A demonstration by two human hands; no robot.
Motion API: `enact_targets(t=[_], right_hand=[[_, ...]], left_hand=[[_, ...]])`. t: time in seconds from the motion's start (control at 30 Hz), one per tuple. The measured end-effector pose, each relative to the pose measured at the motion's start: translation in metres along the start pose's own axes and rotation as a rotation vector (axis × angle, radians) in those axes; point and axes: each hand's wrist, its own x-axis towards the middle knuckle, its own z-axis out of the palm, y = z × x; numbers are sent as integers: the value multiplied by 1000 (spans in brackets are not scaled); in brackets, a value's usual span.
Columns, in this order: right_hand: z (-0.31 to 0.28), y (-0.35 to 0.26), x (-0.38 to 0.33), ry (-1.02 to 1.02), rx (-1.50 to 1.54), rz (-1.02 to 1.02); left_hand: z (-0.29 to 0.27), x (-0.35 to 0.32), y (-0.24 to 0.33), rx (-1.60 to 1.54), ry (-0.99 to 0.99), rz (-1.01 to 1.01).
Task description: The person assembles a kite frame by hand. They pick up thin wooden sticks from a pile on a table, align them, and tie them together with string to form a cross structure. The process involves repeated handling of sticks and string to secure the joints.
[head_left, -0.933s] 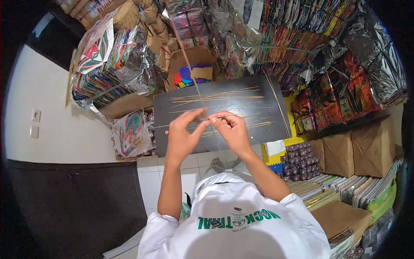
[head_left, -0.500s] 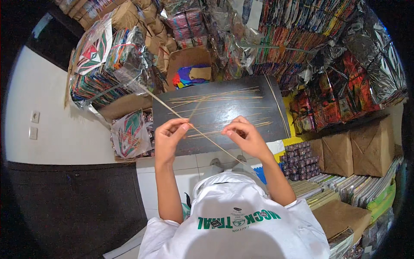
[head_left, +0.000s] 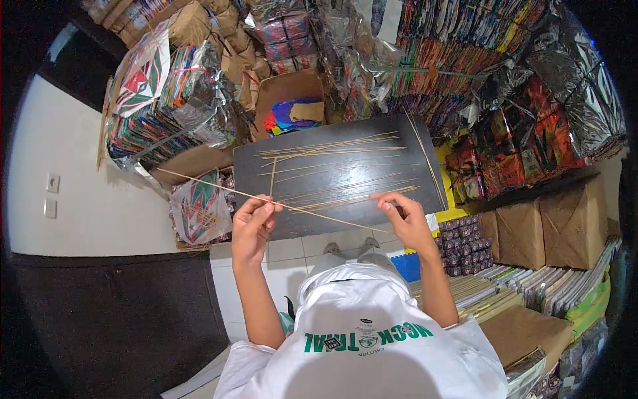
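Long, thin tan stick (head_left: 319, 214) is slanting rightward, toward you, from your pinching left hand (head_left: 250, 229), its near end lying close to your loosely parted right hand (head_left: 410, 221).

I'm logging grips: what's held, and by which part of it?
The left hand pinches a long stick near its middle, where another stick meets it; the right hand seems empty.

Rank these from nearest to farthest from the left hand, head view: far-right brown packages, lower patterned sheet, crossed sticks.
1. Crossed sticks: held in the left hand.
2. Lower patterned sheet: left of that hand.
3. Far-right brown packages: beyond the right hand.
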Motion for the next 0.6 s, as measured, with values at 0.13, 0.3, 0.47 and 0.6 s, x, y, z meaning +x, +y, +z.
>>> enact_targets(t=[0.13, 0.3, 0.47, 0.6], right_hand=[[6, 6, 8, 146, 209, -87], [2, -13, 9, 185, 747, -17], [-7, -9, 14, 145, 1318, -38], [-9, -8, 16, 130, 1384, -20]], left_hand=[[-2, -2, -6, 18, -33, -52], [-2, -6, -14, -32, -44, -69], [-5, -8, -13, -152, -37, -70], [-6, -8, -10, -225, 5, -54]])
